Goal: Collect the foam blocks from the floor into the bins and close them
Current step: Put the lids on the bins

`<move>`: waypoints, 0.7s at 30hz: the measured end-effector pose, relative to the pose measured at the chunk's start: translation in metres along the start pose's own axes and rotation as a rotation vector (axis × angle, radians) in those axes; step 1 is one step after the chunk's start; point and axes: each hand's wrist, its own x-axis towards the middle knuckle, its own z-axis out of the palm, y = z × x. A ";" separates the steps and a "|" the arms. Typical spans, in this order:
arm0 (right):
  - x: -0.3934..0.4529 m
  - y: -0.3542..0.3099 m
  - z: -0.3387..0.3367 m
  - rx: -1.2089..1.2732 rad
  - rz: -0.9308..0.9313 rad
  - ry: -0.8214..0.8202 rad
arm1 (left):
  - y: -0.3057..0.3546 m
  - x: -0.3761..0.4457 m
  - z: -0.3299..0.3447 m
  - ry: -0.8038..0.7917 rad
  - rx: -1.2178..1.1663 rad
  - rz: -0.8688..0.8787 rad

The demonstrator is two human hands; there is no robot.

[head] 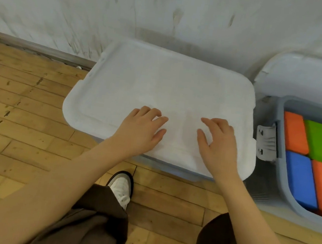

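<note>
Both hands are flat on the white lid (159, 93) of the closed bin sitting on the wood floor (26, 105) against the scuffed wall (129, 6). The left hand (141, 131) and right hand (219, 143) lie side by side near the lid's front edge, fingers spread and pressing down, not gripping anything. Just to the right is a second grey bin (281, 189), still open, with its own lid (307, 77) leaning back on the wall and orange, green and blue foam blocks (301, 179) packed inside. One white sneaker (120, 188) pokes out below.
</note>
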 end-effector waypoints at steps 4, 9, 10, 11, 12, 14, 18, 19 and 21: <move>0.010 0.051 -0.027 -0.253 0.282 -0.027 | 0.029 0.048 0.005 -0.046 0.009 0.070; 0.009 0.080 -0.034 -0.279 0.474 -0.194 | 0.077 0.084 0.014 -0.123 0.037 0.085; 0.006 0.081 -0.032 -0.254 0.472 -0.203 | 0.081 0.085 0.022 -0.174 0.039 0.078; 0.002 0.081 -0.030 -0.244 0.455 -0.200 | 0.084 0.084 0.028 -0.211 0.034 0.057; -0.002 0.081 -0.028 -0.234 0.441 -0.186 | 0.087 0.083 0.032 -0.238 0.041 0.042; -0.006 0.081 -0.025 -0.202 0.437 -0.147 | 0.087 0.080 0.041 -0.270 0.051 0.033; -0.002 0.089 -0.028 -0.161 0.390 -0.086 | 0.087 0.082 0.051 -0.258 0.055 0.023; 0.001 0.092 -0.030 -0.142 0.390 -0.048 | 0.091 0.086 0.052 -0.243 0.046 0.027; 0.007 0.101 -0.031 -0.119 0.439 0.009 | 0.100 0.096 0.055 -0.244 0.030 0.032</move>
